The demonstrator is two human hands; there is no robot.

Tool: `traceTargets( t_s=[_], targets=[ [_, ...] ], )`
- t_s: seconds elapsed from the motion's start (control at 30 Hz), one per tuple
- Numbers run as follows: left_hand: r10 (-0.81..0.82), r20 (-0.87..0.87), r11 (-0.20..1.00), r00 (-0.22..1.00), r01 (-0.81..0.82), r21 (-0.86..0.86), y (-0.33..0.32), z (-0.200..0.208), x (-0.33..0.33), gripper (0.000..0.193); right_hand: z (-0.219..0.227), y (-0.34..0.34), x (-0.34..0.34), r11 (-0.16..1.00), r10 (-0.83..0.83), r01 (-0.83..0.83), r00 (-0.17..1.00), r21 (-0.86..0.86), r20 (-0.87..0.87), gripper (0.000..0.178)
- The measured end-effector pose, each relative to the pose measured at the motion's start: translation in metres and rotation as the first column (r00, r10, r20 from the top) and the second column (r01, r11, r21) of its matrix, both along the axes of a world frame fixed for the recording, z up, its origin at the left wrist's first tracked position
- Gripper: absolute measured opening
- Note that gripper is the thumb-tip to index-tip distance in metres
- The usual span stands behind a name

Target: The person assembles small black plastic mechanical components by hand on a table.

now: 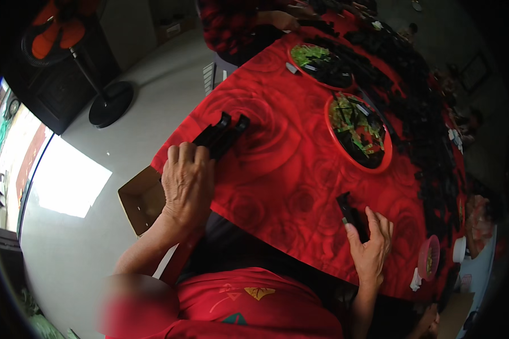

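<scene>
My left hand is closed over black plastic pieces at the left side of the red-clothed table. Two of their curved ends stick out past my knuckles; the palm side of the grip is hidden. Near the table's front edge, my right hand has thumb and fingers around another slim black plastic piece. One end of it points away from me, and its lower part lies between thumb and fingers.
Two red-rimmed bowls hold green and black bits. Black pieces heap along the table's right side. A pink basket stands at right, a cardboard box below the left edge. A person sits at the far side; a fan stands on the floor.
</scene>
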State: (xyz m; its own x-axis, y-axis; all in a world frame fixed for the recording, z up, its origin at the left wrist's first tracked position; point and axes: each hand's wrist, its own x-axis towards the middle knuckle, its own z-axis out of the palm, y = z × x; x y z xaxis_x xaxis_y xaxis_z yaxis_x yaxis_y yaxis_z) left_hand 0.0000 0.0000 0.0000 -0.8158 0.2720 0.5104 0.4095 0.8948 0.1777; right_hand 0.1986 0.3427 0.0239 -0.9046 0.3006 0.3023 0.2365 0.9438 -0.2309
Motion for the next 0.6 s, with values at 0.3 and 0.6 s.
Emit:
traceTargets(
  t_s=[0.3,0.6],
  targets=[
    [-0.353,-0.049,0.917,0.934,0.356,0.179,0.042,0.032,0.022,0.028,-0.029,0.011,0.013,0.989,-0.010,-0.009,0.992,-0.145,-0.129,0.042],
    [-0.839,-0.102,0.529,0.534,0.845,0.072,0.142,0.030,0.041,0.053,-0.011,-0.005,-0.001,0.974,0.222,-0.226,0.949,0.008,-0.226,0.051]
  ],
)
